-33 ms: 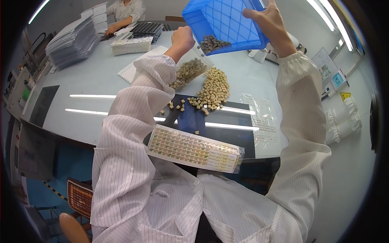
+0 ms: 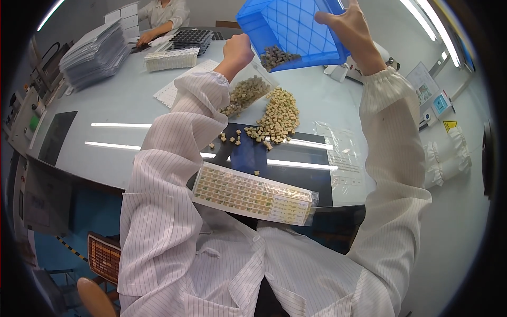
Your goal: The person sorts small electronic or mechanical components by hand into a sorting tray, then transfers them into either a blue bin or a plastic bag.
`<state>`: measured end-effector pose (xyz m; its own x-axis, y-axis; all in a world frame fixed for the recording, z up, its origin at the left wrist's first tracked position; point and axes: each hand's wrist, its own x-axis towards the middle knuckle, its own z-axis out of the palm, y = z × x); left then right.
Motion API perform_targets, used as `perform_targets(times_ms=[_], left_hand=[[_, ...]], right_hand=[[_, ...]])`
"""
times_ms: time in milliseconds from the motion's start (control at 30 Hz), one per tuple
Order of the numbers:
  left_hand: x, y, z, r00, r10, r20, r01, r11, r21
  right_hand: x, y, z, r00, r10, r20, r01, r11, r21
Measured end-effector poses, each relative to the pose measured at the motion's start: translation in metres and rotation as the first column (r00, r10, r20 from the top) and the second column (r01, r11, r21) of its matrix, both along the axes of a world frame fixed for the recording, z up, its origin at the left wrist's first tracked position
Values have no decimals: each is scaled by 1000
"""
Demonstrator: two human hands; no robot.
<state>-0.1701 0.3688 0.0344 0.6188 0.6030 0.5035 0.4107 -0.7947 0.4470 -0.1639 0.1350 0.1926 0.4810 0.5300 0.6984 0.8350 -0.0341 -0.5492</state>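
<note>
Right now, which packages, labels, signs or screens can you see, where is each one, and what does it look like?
Clear bag: table's near edge, long flat rectangle, rows of small tan parts, white label at its right end.
Empty clear bags: right of the tan pile, flat, see-through.
Open clear bag: under the tilted blue bin, part-filled with tan pieces.
Yellow warning sign: far right, small triangle.
Small screen: far right, bluish, white frame.

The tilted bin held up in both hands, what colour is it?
The bin is bright blue with a grid-ribbed underside, seen in the head view.
</note>
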Motion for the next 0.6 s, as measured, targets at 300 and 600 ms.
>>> perform_targets(times_ms=[300, 600], left_hand=[[-8, 2, 0, 1000, -12, 27, 12, 1000, 19], [-11, 5, -1, 999, 7, 34, -8, 1000, 16]], right_hand=[[1, 10, -3, 955, 2, 295, -18, 999, 50], [-7, 11, -3, 954, 16, 300, -28, 999, 36]])
